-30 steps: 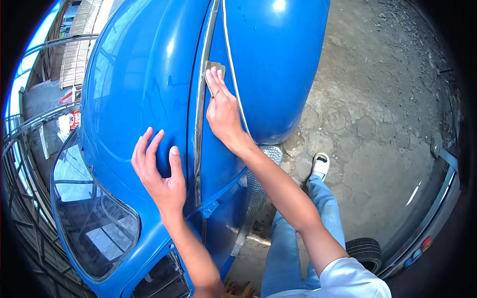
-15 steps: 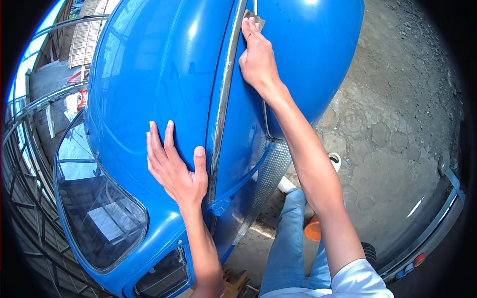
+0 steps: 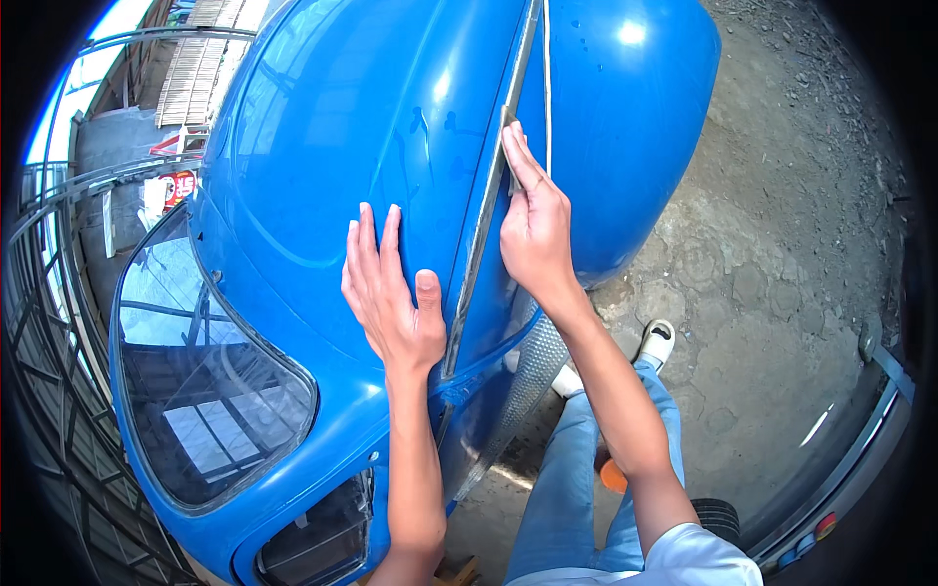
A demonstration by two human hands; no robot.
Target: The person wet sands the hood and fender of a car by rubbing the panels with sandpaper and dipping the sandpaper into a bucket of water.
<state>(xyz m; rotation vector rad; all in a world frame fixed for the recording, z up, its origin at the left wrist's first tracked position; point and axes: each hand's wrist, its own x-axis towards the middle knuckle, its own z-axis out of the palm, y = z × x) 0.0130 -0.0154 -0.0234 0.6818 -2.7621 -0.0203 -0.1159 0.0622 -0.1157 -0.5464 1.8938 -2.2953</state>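
A glossy blue car hood (image 3: 322, 166) curves across the middle, with a rounded blue fender (image 3: 630, 146) to its right. Along the hood's right border runs a narrow greyish edge strip (image 3: 481, 230). My left hand (image 3: 396, 317) lies flat on the hood left of this strip, fingers stretched out and holding nothing. Against the strip, my right hand (image 3: 537, 239) presses a small brownish-grey piece of sandpaper (image 3: 513, 180), mostly hidden by the fingers. A pale seam line (image 3: 548, 88) separates strip area and fender.
The windshield (image 3: 210, 391) and a side window (image 3: 318, 532) are at the lower left. A textured metal running board (image 3: 523, 386) sits below the fender. An orange container (image 3: 613, 477) and a tire (image 3: 718, 520) stand near my legs. Dark metal bars (image 3: 59, 391) line the left.
My right hand has slid down along the edge strip toward me, with the sandpaper. The view has shifted; my left hand still rests on the hood, and one foot has moved to the right.
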